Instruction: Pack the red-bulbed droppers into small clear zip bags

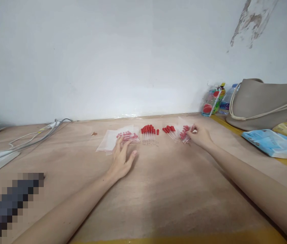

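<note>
My left hand (121, 160) rests with fingers spread at the near edge of some clear plastic bags (107, 140), and red-bulbed droppers (128, 136) lie in or under the plastic there. My right hand (199, 136) pinches the edge of a clear bag (186, 133) that has several red-bulbed droppers in it. Between my hands, a row of loose droppers (149, 134) lies side by side, red bulbs pointing to the wall and thin clear tubes toward me. A smaller slanted group of droppers (170, 132) sits just left of the right-hand bag.
Along the right stand bottles (213, 101), a grey bag (268, 101) with a cord, and a blue-white packet (273, 142). At left are cables (34, 139) and a power strip (3, 161). A white wall (108, 61) closes off the table's far side.
</note>
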Demonstrator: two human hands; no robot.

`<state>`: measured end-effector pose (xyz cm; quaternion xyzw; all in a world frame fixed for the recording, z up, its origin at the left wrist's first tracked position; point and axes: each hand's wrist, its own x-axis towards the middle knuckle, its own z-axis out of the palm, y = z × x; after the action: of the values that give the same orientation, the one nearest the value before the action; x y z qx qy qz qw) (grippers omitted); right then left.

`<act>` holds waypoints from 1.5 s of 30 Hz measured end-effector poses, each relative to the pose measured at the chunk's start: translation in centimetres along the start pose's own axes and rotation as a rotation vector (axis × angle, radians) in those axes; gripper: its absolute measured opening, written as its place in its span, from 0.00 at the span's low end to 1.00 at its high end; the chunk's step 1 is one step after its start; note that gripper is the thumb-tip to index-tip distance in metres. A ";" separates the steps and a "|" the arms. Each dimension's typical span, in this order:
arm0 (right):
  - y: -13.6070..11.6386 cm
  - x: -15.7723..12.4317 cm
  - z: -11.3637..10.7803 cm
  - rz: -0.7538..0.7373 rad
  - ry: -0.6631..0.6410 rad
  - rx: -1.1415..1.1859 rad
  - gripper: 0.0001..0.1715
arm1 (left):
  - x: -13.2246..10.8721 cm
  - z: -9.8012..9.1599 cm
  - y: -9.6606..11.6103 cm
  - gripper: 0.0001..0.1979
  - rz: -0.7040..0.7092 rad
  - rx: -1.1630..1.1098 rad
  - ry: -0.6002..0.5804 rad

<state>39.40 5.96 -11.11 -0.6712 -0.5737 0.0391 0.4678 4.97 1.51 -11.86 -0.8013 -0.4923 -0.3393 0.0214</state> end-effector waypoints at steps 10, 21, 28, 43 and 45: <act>-2.0 0.8 2.3 0.093 -0.121 -0.038 0.07 | 1.9 -1.4 -5.2 0.20 -0.282 0.375 0.049; -4.4 -2.2 -0.4 0.072 0.028 -0.517 0.28 | 2.5 -1.8 -7.3 0.19 -0.371 0.408 -0.232; -5.8 -1.2 0.8 -0.035 -0.247 -0.558 0.09 | 3.0 -3.3 -7.1 0.16 -0.393 0.441 -0.199; -7.4 1.4 5.9 0.085 -0.477 -0.553 0.23 | 1.0 -3.3 3.8 0.22 -0.117 -0.090 -0.471; -7.6 1.1 6.1 0.055 -0.485 -0.560 0.22 | 0.5 -2.8 4.1 0.24 -0.202 -0.293 -0.621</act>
<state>30.65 9.62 -8.91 -0.7596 -0.6381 0.0511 0.1153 6.96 -1.30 -8.17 -0.8081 -0.4982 -0.1471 -0.2779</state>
